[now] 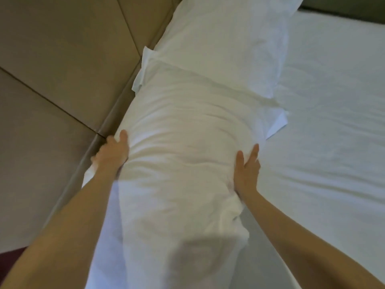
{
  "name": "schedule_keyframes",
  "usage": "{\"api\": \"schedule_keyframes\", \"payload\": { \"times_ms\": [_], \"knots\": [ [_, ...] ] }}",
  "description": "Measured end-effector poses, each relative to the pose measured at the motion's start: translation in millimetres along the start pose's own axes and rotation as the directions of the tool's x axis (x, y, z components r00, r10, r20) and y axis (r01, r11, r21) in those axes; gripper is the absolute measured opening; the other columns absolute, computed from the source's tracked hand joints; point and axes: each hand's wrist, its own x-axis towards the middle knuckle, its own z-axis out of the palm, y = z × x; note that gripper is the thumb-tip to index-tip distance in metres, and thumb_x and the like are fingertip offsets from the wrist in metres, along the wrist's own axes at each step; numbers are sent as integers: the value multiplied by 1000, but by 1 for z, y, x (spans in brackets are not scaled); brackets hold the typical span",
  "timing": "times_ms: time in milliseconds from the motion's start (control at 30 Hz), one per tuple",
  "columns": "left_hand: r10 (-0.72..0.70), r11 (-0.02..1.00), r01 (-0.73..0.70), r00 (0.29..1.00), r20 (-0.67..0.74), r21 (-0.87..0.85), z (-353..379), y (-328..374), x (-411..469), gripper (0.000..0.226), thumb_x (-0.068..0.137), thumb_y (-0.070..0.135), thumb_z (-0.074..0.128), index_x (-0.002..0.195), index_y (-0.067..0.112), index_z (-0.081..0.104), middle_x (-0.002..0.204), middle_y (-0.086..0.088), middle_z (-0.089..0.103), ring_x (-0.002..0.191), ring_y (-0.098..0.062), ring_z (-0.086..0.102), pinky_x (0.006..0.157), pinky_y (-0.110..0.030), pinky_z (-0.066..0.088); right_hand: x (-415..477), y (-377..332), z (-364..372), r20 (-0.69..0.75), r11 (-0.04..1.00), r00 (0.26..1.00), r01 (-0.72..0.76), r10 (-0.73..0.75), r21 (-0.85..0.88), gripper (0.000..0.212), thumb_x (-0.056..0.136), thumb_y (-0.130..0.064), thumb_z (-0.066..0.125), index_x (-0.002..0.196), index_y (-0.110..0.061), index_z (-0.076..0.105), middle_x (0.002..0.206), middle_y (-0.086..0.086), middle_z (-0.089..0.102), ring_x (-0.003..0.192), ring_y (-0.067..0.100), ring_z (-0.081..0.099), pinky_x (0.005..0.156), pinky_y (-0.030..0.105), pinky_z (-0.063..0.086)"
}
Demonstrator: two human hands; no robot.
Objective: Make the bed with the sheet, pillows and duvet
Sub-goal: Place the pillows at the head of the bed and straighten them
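A plump white pillow [183, 147] lies at the head of the bed against the padded headboard [68, 65]. My left hand [113, 152] grips its left side, thumb on top and the other fingers hidden behind the pillow by the headboard. My right hand [246, 170] presses flat against the pillow's right side with straight fingers. A second white pillow [220, 38] lies farther along the headboard, its near end overlapped by the first. A white sheet [325, 132] covers the mattress to the right, lightly wrinkled. No duvet is in view.
The beige headboard panels fill the left side, with a dark seam near my left hand. A strip of dark red floor [10, 259] shows at the bottom left. A dark edge [343, 9] runs along the far side of the bed.
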Motion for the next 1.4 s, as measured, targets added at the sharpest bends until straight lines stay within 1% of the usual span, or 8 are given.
{"api": "schedule_keyframes", "payload": {
  "times_ms": [367,567,700,867,1000,1133,1300,1400],
  "knots": [
    [75,903,-199,945,-318,-380,-79,-34,-73,51,100,43,37,77,1,55,95,-34,59,94,-47,56,87,-48,44,-67,-68,-49,26,874,996,63,-86,481,53,98,-31,44,148,-35,26,143,-4,46,124,18,47,108,39,37],
    [133,981,-170,938,-321,-90,-90,-48,-68,30,99,19,36,107,-1,56,115,-31,55,104,-48,52,89,-49,43,-41,-58,-24,338,909,921,-297,193,291,73,95,-51,38,152,-31,-4,158,8,20,138,32,33,113,50,30],
    [302,948,-319,914,-271,-20,-64,-42,-86,37,100,21,40,132,3,50,134,-24,50,121,-43,46,102,-48,39,-49,-32,-23,293,923,924,-317,247,220,67,97,-50,38,151,-17,18,151,14,34,131,33,42,108,44,36],
    [185,973,-213,950,-253,-90,-15,-72,-113,53,102,38,28,149,12,28,155,-10,28,142,-28,25,112,-49,23,-81,-4,-19,515,789,782,-543,351,288,57,91,-45,58,122,3,57,114,22,64,95,32,62,76,38,53],
    [198,970,-231,933,-302,-79,-5,-82,-129,56,102,37,26,150,9,22,156,-12,24,144,-27,20,115,-47,18,-105,-6,-24,486,781,845,-453,222,431,26,94,-19,55,76,-3,64,61,7,64,57,20,56,56,28,48],
    [334,930,-365,887,-320,-41,7,-76,-160,62,99,44,25,151,10,23,158,-12,21,146,-27,18,115,-50,18,-115,6,-43,426,734,893,-388,148,557,35,97,-25,53,65,-10,58,52,0,58,52,20,51,46,18,44],
    [519,853,-515,817,-251,85,44,-66,-217,64,99,50,15,150,13,27,158,-3,22,146,-20,18,113,-52,16,-139,40,-37,665,818,682,-545,305,184,51,87,-69,37,100,-30,67,100,1,71,96,25,64,91,46,50],
    [491,869,-489,834,-251,75,51,-68,-228,66,100,51,8,151,13,23,159,-2,20,146,-18,17,114,-51,16,-154,45,-34,772,729,578,-643,263,233,49,92,-58,43,120,-24,63,120,6,67,113,29,59,95,44,47]
  ]
}}
